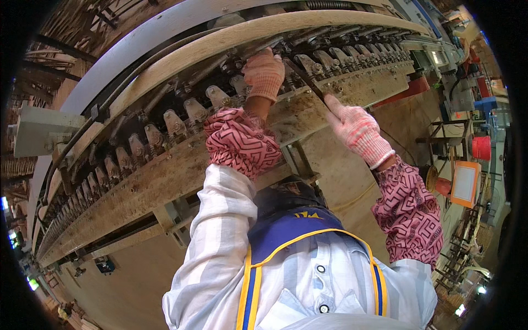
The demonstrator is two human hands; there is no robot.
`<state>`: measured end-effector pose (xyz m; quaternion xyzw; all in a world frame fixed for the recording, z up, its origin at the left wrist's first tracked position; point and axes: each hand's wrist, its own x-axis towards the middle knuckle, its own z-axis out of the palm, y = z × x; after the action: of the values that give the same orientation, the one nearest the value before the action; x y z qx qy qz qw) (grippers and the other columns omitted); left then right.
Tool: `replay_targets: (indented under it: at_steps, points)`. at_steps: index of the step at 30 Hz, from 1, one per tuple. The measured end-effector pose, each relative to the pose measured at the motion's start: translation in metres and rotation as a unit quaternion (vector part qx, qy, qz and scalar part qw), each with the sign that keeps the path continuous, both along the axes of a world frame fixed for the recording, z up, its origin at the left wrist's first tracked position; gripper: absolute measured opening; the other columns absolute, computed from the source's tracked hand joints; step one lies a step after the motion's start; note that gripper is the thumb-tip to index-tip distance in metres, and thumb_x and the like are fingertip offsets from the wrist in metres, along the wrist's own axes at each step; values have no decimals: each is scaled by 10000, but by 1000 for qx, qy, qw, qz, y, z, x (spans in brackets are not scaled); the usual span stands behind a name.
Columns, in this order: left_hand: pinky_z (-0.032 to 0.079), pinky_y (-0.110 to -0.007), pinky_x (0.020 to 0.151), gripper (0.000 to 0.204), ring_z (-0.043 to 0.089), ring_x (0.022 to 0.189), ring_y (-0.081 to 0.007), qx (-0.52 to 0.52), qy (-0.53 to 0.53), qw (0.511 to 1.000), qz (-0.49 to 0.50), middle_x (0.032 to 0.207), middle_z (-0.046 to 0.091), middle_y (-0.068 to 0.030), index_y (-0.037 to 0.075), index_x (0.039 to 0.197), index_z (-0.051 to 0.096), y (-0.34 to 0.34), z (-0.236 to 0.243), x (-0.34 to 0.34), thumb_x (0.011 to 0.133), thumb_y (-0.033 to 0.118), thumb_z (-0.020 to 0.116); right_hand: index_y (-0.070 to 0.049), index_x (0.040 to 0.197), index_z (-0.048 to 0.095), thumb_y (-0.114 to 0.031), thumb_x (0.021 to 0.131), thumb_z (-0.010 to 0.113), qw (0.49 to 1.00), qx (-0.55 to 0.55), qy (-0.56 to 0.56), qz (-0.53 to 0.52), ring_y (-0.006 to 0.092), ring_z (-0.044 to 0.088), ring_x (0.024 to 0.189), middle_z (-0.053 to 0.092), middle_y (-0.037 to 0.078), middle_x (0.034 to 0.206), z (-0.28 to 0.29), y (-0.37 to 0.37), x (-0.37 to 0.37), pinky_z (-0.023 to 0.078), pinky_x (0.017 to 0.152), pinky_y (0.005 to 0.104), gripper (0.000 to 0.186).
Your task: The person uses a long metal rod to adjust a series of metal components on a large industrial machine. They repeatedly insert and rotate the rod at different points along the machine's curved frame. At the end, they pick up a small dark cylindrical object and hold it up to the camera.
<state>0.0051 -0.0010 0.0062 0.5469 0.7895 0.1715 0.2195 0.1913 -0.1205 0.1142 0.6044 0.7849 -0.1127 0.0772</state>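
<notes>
My left hand, in a pink-and-white knitted glove, reaches into a long machine's row of metal brackets beneath a pale curved rail. Its fingers are bent at the metal fittings under the rail; what they grip is partly hidden. My right hand, gloved alike, holds a long, thin dark bar that slants up-left towards the brackets just right of my left hand, with a finger lying along it. A stained metal beam runs below the brackets. Both forearms wear pink patterned sleeve covers.
The machine spans most of the upper view, with legs and crossbars under it above a concrete floor. At the right stand a red container, an orange-framed board and dark metal stands.
</notes>
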Motion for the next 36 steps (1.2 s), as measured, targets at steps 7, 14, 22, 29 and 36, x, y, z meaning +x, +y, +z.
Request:
replay_targets:
  at_steps: [7,14,22,29,36]
  points:
    - [422,-490,1027,573,504,1274,-341,7,-13,1000,20,1416,507,-126,210,1423,473,-4,3,2,943,522,470,-185,1347,511,-383,968,485,999,-35,-34,-17,425,611,987,657,231,1034,12,15,-15,494,802,487,429]
    - [535,-582,755,581,566,1109,-486,34,42,997,-63,1294,496,-327,-11,1330,428,-8,5,3,992,459,380,-203,1365,495,-396,971,470,997,-29,-75,1,423,613,986,659,223,1043,9,23,-16,499,813,475,440]
    - [568,-543,635,601,641,942,-438,19,105,986,-129,1166,544,-360,-97,1234,423,-1,-5,1,1017,452,306,-222,1391,470,-407,978,454,994,-31,-108,-10,406,633,965,669,204,1037,22,21,-27,509,806,463,453]
    - [532,-578,701,603,602,1087,-441,4,39,998,-51,1292,539,-278,77,1400,394,4,-11,8,1001,525,330,-223,1405,448,-402,982,449,991,-22,-130,-1,404,632,963,669,202,1032,24,20,-26,509,801,471,460]
    - [528,-539,644,581,627,1024,-419,14,61,998,-28,1239,578,-261,68,1329,452,1,-10,10,995,532,347,-218,1400,444,-384,985,453,989,-24,-144,14,411,635,924,672,200,1003,26,23,-26,513,774,478,448]
